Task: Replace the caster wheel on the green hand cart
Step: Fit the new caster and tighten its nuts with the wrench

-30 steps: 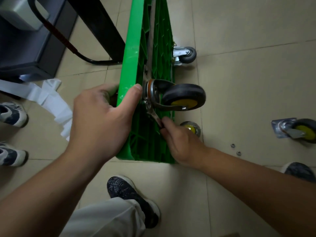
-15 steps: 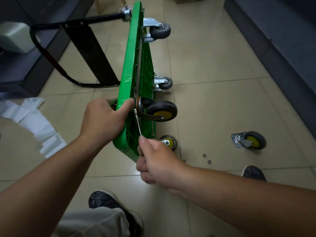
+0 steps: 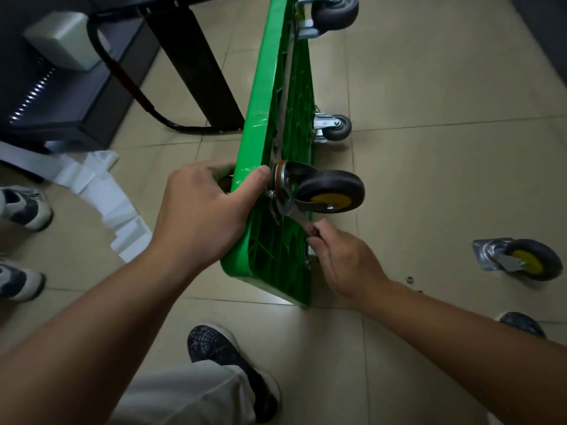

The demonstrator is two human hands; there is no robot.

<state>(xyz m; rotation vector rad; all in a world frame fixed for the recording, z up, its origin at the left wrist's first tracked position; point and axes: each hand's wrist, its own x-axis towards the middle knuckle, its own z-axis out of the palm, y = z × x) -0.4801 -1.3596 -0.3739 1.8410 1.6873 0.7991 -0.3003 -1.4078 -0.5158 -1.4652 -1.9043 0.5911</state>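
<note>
The green hand cart [image 3: 270, 96] stands on its side edge on the tiled floor, underside facing right. My left hand [image 3: 202, 210] grips its near top edge, thumb over the rim. A black caster wheel with a yellow hub [image 3: 329, 191] sits on the underside just right of my thumb. My right hand [image 3: 340, 259] holds the handle of a metal wrench [image 3: 291, 210], whose head sits at the caster's mounting plate. A loose caster wheel [image 3: 518, 259] lies on the floor at the right.
Two grey casters [image 3: 336, 127] [image 3: 336, 9] stay mounted farther along the cart. Small nuts [image 3: 409, 279] lie on the floor near the loose caster. White foam packing [image 3: 101, 191] and another person's shoes [image 3: 21, 207] are at the left. My own shoes [image 3: 227, 354] [image 3: 521, 323] stand close below.
My right hand has swung the wrench handle back from in front of the cart's near end to the underside, right of and below the caster. The camera moved closer. My left hand kept its grip.
</note>
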